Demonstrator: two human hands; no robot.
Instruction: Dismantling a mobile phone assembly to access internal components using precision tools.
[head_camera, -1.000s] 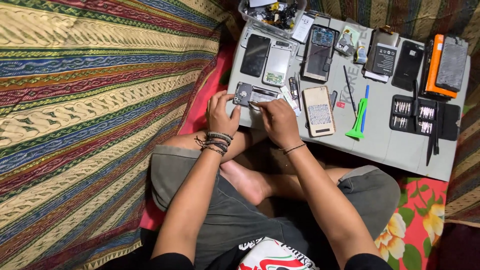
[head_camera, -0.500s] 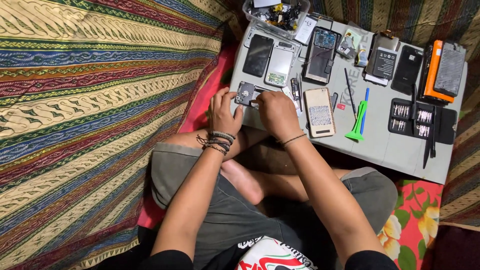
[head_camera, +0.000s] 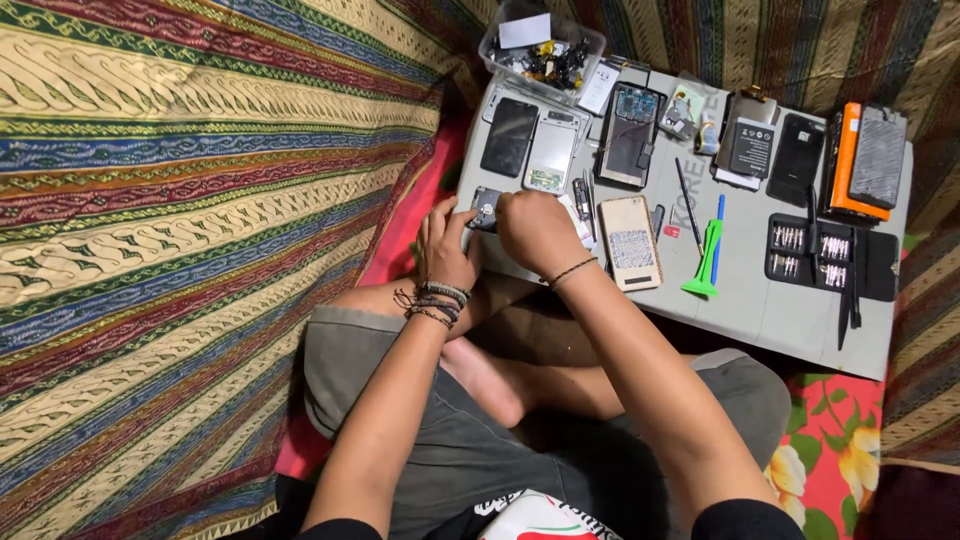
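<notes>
A striped woven cloth (head_camera: 180, 200) is seen across the left of the view, and beside it the left hand (head_camera: 445, 245), its wrist ringed with bracelets, is curled against the near edge of the grey desk (head_camera: 760, 310). A small dark phone part (head_camera: 487, 208) is gripped between the left fingertips and the right hand (head_camera: 535, 228), which is closed over it from above; what the right fingers pinch cannot be made out. Behind the hands a clear plastic box (head_camera: 540, 45) with a white label is set at the far corner, followed by a black phone (head_camera: 509, 137), an opened phone (head_camera: 630, 135) and a gold phone (head_camera: 630, 243). Farther right a green tool (head_camera: 706, 258), a black bit case (head_camera: 815, 252) and an orange package (head_camera: 845, 165) are laid out. Compared with the earlier frame, both hands have been kept on the part, scarcely moved.
</notes>
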